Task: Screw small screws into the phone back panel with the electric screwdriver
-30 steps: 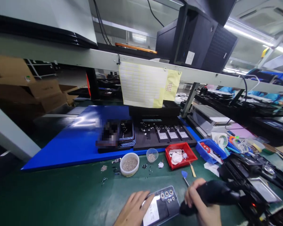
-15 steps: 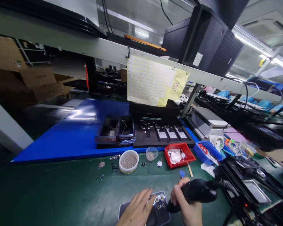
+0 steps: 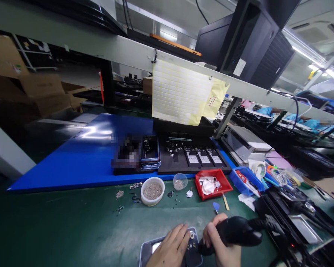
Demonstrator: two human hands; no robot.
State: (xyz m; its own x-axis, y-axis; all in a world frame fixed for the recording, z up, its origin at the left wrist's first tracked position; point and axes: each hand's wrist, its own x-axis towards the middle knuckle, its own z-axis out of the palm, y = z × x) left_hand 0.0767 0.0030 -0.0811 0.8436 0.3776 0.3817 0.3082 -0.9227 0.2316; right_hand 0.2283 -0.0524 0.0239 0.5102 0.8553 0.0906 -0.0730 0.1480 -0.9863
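Observation:
At the bottom of the view lies a phone housing with a pale rim and round camera rings. My left hand rests flat across it, fingers stretched, covering much of its middle; a white patch shows left of the hand. My right hand is wrapped round a black corded hand tool, whose exact kind I cannot make out. Its dark lower end is at the housing's right edge; whether they touch is unclear. Just beyond my right hand lies a small blue-tipped tool.
Beyond the hands stand a white bowl of small metal parts, a clear cup, a red bin and a blue bin. Stacked phone frames and a black tray lie on a blue mat. A shelf crosses above.
My left hand has slid slightly right over the housing, uncovering the white patch and covering some camera rings. The right hand and black tool sit slightly further right. The view has shifted a little.

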